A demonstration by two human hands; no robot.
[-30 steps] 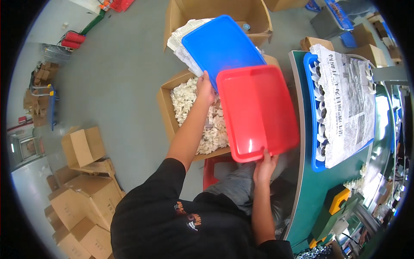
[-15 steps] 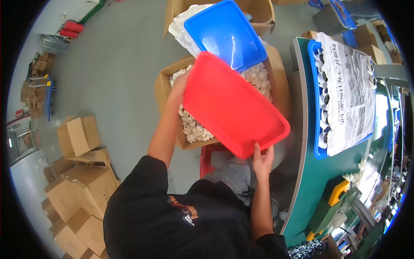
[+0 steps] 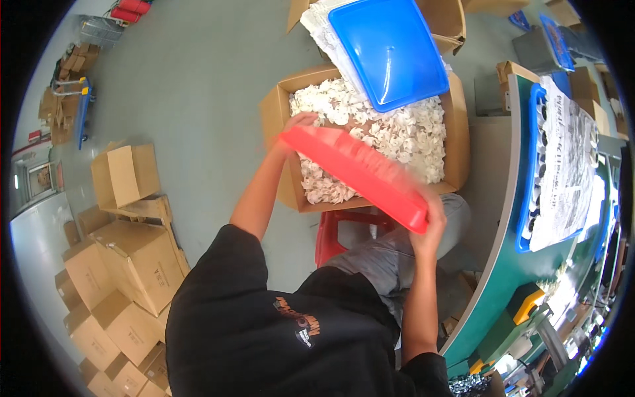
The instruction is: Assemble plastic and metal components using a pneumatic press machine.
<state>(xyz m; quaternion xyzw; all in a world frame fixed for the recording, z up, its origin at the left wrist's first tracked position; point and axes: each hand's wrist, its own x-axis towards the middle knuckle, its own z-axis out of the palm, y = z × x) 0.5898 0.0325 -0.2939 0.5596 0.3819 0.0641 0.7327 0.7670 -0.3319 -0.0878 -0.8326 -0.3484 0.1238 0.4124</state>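
Between my hands a red plastic tray [image 3: 364, 175] is tipped steeply, almost on edge, above an open cardboard box. My left hand [image 3: 296, 131] is closed on its far left end, slightly blurred. At the other end, my right hand [image 3: 431, 223] grips the near right corner. Below lies a heap of small white pieces [image 3: 413, 135] filling the cardboard box [image 3: 458, 142]; their exact kind is too small to make out. A blue tray [image 3: 390, 56] rests over the box's far side, with newspaper sheets [image 3: 337, 43] partly under it.
To the right, a green workbench [image 3: 493, 301] bears another blue tray [image 3: 527, 218] covered with newspaper, and a green machine [image 3: 509, 331]. A red stool [image 3: 331, 238] stands by my legs. Stacked cartons [image 3: 129, 264] are at left; a blue trolley [image 3: 84, 116] stands farther off.
The red tray has turned from facing up flat to nearly on edge, uncovering more of the white pieces. My right hand has risen with its end; the whole view has shifted.
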